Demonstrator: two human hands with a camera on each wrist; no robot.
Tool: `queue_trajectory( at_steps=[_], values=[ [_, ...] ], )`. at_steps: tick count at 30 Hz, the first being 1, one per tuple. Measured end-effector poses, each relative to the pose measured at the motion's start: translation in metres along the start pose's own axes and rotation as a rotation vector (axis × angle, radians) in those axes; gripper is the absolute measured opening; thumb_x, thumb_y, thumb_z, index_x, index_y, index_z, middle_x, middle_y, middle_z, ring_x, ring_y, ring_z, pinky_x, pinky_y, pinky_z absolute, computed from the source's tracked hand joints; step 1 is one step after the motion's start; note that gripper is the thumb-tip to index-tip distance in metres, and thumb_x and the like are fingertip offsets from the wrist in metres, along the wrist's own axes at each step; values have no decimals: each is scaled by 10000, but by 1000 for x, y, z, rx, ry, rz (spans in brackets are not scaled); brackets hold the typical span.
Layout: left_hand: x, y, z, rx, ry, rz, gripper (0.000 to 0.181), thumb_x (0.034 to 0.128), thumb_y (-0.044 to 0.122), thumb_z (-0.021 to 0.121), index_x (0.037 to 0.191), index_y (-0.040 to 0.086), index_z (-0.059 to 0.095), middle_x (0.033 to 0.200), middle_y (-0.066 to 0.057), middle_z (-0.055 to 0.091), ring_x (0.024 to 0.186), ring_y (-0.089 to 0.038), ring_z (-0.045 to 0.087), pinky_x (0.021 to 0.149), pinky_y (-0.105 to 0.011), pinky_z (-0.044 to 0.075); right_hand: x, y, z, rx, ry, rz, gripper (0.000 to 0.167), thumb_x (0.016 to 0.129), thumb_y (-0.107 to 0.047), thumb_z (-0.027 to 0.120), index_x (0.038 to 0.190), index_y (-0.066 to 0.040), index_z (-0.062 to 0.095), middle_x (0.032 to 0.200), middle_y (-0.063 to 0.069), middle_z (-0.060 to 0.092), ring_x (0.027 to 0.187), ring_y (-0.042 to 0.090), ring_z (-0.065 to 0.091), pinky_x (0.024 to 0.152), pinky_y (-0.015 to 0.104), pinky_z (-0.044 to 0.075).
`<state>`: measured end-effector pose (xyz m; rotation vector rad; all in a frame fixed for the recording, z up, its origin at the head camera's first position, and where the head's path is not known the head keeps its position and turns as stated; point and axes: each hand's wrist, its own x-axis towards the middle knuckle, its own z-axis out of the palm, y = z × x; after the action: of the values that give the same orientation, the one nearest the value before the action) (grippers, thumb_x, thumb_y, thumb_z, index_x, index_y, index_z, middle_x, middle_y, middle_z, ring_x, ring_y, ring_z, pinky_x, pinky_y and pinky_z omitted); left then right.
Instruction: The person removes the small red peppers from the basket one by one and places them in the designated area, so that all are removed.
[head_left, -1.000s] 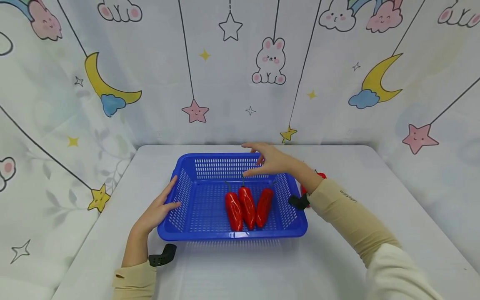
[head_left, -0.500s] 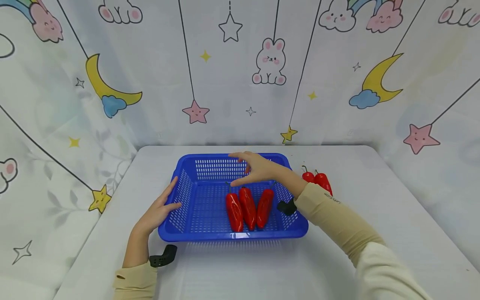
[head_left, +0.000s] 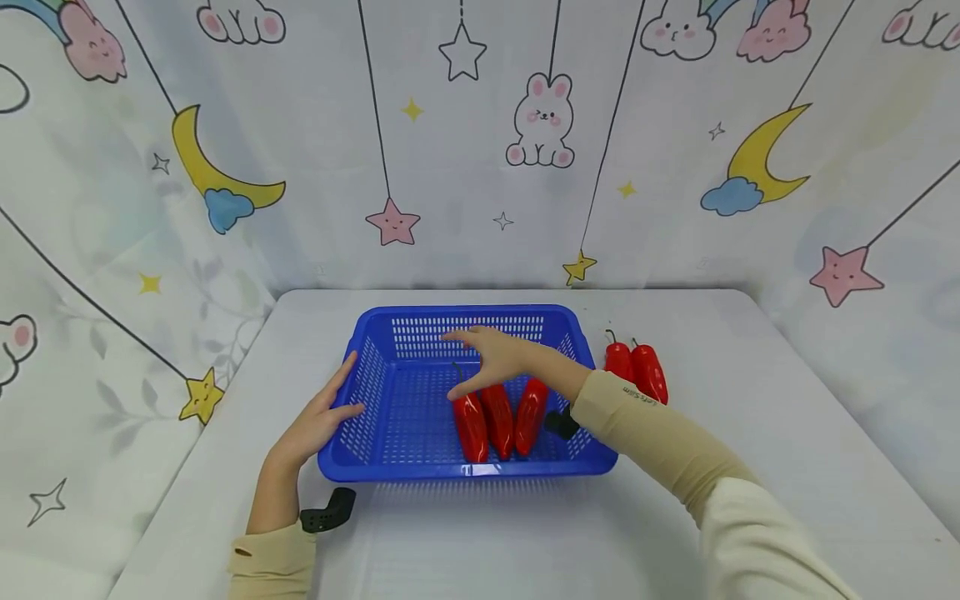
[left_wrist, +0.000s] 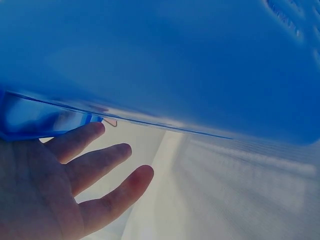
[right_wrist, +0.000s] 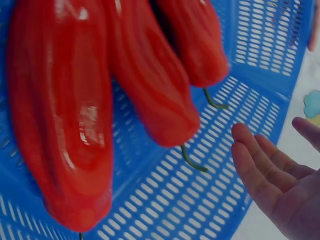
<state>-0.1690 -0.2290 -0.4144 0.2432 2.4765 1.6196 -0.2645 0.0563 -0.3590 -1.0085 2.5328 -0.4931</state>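
Three red chili peppers lie side by side in the blue plastic basket (head_left: 330, 458): a left one (head_left: 472, 429), a middle one (head_left: 498, 421) and a right one (head_left: 531, 417). Above them hovers my right hand (head_left: 491, 358), thumb and fingers spread, nothing between them. In the right wrist view its fingers (right_wrist: 265, 175) point toward the pepper stems, apart from them. My left hand (head_left: 315, 425) rests against the basket's left rim with fingers extended. Its straight, parted fingers (left_wrist: 107, 160) show in the left wrist view, below the blue rim (left_wrist: 175, 65).
Two more red chili peppers (head_left: 648, 375) lie on the white table (head_left: 750, 433) to the right of the basket, partly behind my right sleeve (head_left: 645, 425). A patterned cloth (head_left: 465, 167) stands behind the table.
My right hand has moved left and nearer to me, from the basket's far right side to above the left pepper. The peppers outside have come into fuller view. My left hand has stayed put.
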Motion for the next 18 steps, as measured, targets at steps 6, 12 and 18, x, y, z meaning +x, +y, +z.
queue_trajectory(
  at_steps=[6,12,18],
  values=[
    [1,0,0,1,1,-1,751,903,81,465,1480,265,21,1528,-111,-27,1361,-401,-4,1000,-663,65,3,-3,14,-68,-85,35,890,688,-555,681,1432,-253,298,1459,151,260,1331,311,243,974,550,329],
    [1,0,0,3,3,-4,748,902,81,463,1481,258,24,1527,-112,-29,1361,-400,-10,999,-664,60,5,-7,27,-138,-130,66,915,683,-570,685,1433,-210,305,1440,197,270,1301,338,296,938,536,379],
    [1,1,0,-3,2,-3,752,900,80,470,1480,266,28,1527,-109,-32,1364,-390,-18,1004,-659,50,7,-9,41,-321,-158,106,952,650,-664,653,1435,-257,300,1387,163,370,1200,305,448,876,459,459]
  ],
)
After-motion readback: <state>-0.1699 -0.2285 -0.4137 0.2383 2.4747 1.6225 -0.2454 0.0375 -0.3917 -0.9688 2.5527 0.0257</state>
